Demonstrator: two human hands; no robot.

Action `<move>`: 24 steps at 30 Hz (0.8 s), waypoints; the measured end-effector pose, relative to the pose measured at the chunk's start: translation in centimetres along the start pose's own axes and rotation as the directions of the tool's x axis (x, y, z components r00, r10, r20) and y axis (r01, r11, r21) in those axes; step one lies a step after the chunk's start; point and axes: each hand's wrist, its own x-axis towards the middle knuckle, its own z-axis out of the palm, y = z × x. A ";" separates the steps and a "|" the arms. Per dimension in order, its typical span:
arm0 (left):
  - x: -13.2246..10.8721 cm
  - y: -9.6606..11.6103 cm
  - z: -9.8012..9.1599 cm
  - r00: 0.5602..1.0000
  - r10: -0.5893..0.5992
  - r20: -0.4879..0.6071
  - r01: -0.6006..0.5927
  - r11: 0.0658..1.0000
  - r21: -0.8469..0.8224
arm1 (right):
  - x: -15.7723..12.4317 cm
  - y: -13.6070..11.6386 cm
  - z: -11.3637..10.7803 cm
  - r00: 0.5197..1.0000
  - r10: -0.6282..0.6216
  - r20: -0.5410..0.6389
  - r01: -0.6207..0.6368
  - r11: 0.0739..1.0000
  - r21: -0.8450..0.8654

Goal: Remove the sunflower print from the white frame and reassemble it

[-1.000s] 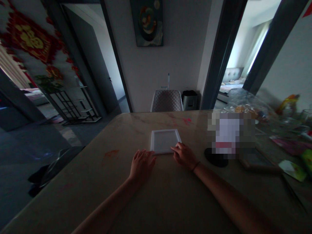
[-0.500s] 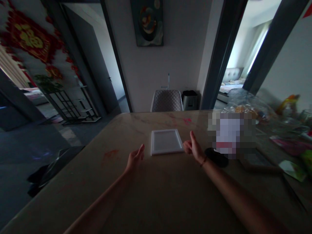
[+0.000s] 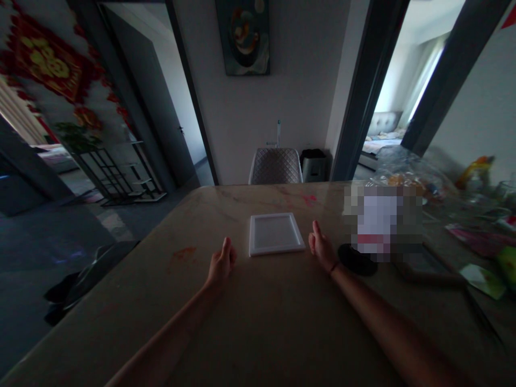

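Observation:
A white rectangular frame (image 3: 276, 234) with a pale grey inside lies flat on the table between my hands. My left hand (image 3: 221, 263) is to the left of it, apart from it, thumb raised and fingers curled in with nothing visible in them. On the other side, my right hand (image 3: 321, 248), with a thin band at the wrist, also has its thumb up and its fingers folded. A small gap separates it from the frame's right edge. Close beside my right wrist is a black round base (image 3: 358, 261) under a blurred-out patch.
At the right of the table (image 3: 226, 333) are a dark-framed tablet-like object (image 3: 429, 269), clear plastic wrapping (image 3: 403, 166), a pink packet (image 3: 475, 240) and a green-white packet (image 3: 482, 280). A quilted chair (image 3: 276, 166) stands beyond the far edge, beside a bin (image 3: 313, 166).
My right hand has drawn slightly back from the frame's right edge, and its fingers are more curled. The left hand has shifted a little left, with its thumb more upright. The frame stays put.

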 end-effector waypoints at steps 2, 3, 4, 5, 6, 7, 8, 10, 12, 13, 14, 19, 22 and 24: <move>-0.1 0.1 0.1 0.995 0.092 -0.044 -0.093 0.995 -0.030 | 0.0 0.3 0.1 0.991 -0.102 -0.084 0.087 0.983 -0.164; -0.1 0.1 0.2 0.990 0.136 -0.044 -0.137 0.990 -0.028 | 0.0 0.4 0.2 0.983 -0.160 -0.093 0.133 0.959 -0.250; -0.2 0.2 0.2 0.985 0.171 -0.024 -0.172 0.985 -0.006 | 0.0 0.7 0.4 0.972 -0.222 -0.081 0.184 0.925 -0.334; -0.3 0.2 0.2 0.981 0.196 0.015 -0.196 0.980 0.038 | 0.0 0.9 0.6 0.961 -0.270 -0.053 0.226 0.885 -0.408; -0.4 0.2 0.2 0.977 0.206 0.063 -0.211 0.972 0.099 | 0.0 1.1 0.8 0.955 -0.298 -0.016 0.256 0.845 -0.470; -0.5 0.2 0.2 0.973 0.205 0.110 -0.222 0.960 0.169 | 0.0 1.4 1.0 0.952 -0.305 0.011 0.266 0.812 -0.519; -0.7 0.3 0.2 0.968 0.197 0.156 -0.230 0.944 0.236 | 0.0 1.5 1.2 0.952 -0.302 0.045 0.275 0.785 -0.556; -0.9 0.4 0.2 0.956 0.178 0.233 -0.253 0.903 0.348 | 0.0 1.8 1.4 0.956 -0.277 0.100 0.280 0.750 -0.600; -1.0 0.5 0.3 0.940 0.171 0.295 -0.288 0.860 0.421 | 0.1 1.8 1.5 0.957 -0.255 0.140 0.287 0.738 -0.611; -1.0 0.5 0.3 0.931 0.170 0.324 -0.309 0.839 0.447 | 0.1 1.8 1.5 0.958 -0.250 0.144 0.284 0.740 -0.609; -0.9 0.4 0.4 0.921 0.169 0.350 -0.329 0.819 0.470 | 0.1 1.8 1.5 0.958 -0.249 0.140 0.282 0.746 -0.604; -0.4 0.2 0.5 0.893 0.185 0.411 -0.399 0.750 0.527 | 0.0 1.6 1.3 0.956 -0.279 0.094 0.287 0.810 -0.512; -0.3 0.1 0.6 0.916 0.173 0.361 -0.358 0.761 0.542 | -0.1 1.3 1.1 0.952 -0.289 0.103 0.304 0.837 -0.455; -0.2 0.1 0.6 0.944 0.139 0.299 -0.292 0.774 0.562 | -0.2 1.2 1.1 0.955 -0.281 0.098 0.296 0.868 -0.398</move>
